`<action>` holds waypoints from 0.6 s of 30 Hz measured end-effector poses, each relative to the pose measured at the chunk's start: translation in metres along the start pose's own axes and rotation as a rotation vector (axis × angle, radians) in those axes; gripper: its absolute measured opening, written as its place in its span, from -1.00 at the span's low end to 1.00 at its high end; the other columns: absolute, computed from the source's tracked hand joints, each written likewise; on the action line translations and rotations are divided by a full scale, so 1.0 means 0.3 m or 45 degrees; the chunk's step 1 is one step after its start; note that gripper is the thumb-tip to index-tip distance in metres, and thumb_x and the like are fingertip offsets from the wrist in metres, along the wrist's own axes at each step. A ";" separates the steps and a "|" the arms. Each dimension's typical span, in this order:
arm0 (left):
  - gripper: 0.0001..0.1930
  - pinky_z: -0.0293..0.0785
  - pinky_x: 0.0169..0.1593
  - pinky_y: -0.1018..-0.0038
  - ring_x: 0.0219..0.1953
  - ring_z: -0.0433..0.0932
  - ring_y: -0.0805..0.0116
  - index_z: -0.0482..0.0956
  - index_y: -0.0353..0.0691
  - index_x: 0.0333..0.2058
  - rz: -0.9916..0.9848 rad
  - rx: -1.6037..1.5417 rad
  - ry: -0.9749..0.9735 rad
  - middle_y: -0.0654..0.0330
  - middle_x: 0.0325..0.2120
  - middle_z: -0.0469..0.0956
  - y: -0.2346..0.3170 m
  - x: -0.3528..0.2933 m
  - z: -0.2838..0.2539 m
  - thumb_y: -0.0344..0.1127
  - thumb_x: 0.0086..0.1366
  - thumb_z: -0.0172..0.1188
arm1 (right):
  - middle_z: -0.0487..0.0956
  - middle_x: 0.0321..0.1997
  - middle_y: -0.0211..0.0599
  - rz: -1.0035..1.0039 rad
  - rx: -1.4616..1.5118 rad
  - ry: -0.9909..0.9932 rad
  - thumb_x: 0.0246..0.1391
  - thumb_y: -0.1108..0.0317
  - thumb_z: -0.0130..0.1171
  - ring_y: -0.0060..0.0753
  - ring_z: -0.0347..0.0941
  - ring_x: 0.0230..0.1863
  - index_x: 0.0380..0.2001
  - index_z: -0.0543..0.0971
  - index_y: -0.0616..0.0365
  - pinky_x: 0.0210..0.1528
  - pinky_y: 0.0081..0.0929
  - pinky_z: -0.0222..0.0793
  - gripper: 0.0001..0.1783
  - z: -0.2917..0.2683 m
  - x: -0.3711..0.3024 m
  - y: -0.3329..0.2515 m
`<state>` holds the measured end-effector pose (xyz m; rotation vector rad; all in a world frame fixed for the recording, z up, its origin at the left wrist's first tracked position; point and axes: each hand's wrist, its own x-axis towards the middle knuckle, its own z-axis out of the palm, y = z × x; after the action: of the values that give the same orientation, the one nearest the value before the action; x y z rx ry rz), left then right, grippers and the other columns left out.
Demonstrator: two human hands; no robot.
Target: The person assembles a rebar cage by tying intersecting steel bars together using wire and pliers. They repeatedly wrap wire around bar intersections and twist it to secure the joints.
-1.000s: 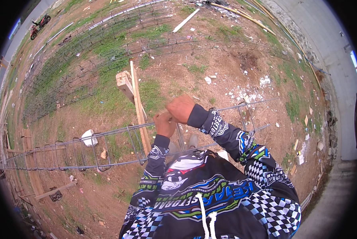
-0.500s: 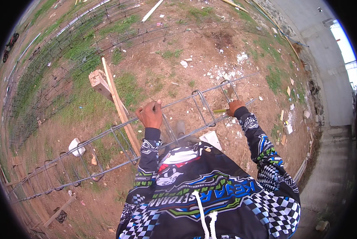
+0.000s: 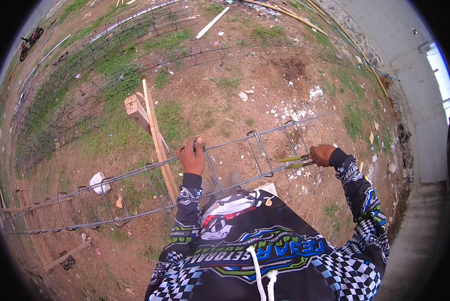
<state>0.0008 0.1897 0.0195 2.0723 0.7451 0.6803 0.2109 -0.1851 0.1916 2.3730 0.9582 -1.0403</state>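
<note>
"What's the ground like out there?"
"Reddish-brown soil (image 3: 267,113), with patches of grass (image 3: 172,120) and scattered white rubble (image 3: 300,109)."

"And closest to us?"
"A dark printed top (image 3: 265,236) with checkered panels, 2 white cords (image 3: 255,268) hanging down its front."

"Now the hands. Left first?"
"The left hand (image 3: 192,158) is half curled, back upward, at the upper long bar of a rebar cage (image 3: 235,181), near a crosswise stirrup. I can't tell how firmly it grips, since the fingertips are partly hidden."

"The right?"
"The right hand (image 3: 323,155) is closed around a yellow-green hand tool (image 3: 294,163). Its 2 slim arms point left, by the end of the lower bar; whether they touch it, I can't tell."

"Where does the cage run?"
"Across the view in front of the body, from far left to just beside the right hand. Left of the left hand it crosses over a thin plank (image 3: 157,135); a pale stone (image 3: 99,184) lies farther left."

"Beyond that?"
"A thick wooden beam (image 3: 136,111) near the plank, then more steel cages (image 3: 59,113) on the grass. Farthest off, a motorcycle (image 3: 31,42) at upper left and a grey wall (image 3: 385,45) on the right."
</note>
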 end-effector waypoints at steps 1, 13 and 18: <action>-0.64 0.16 0.13 0.25 -0.42 0.53 0.22 0.60 -0.17 -0.21 -0.016 0.020 -0.010 0.19 -0.58 0.59 -0.009 0.002 0.001 0.00 0.40 0.02 | 0.61 -0.43 -0.03 -0.077 0.107 0.071 0.21 0.17 0.00 0.10 0.56 -0.33 -0.31 0.50 0.22 -0.24 -0.05 0.41 -0.70 -0.067 -0.068 0.025; -0.55 0.43 -0.26 0.37 -0.47 0.59 0.31 0.56 -0.35 -0.22 -0.229 -0.123 -0.126 0.09 -0.60 0.61 0.020 0.013 -0.029 0.02 0.38 0.06 | 0.59 -0.22 -0.01 -1.335 2.270 0.620 0.20 -0.01 0.15 -0.21 0.60 -0.24 0.40 -0.03 0.14 -0.22 -0.25 0.59 -0.11 -0.204 0.036 -0.107; -0.54 0.47 -0.36 0.38 -0.49 0.60 0.32 0.55 -0.38 -0.20 -0.240 -0.261 -0.122 0.08 -0.55 0.61 0.018 0.018 -0.040 0.02 0.39 0.07 | 0.52 0.07 -0.08 -1.146 2.605 0.646 0.33 0.10 0.01 -0.21 0.55 0.00 0.38 0.06 0.15 0.00 -0.22 0.55 -0.30 -0.249 0.480 -0.417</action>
<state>-0.0023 0.1970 0.0312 1.8091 0.7718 0.5256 0.2298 0.0074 0.1240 3.8856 1.5365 -2.7971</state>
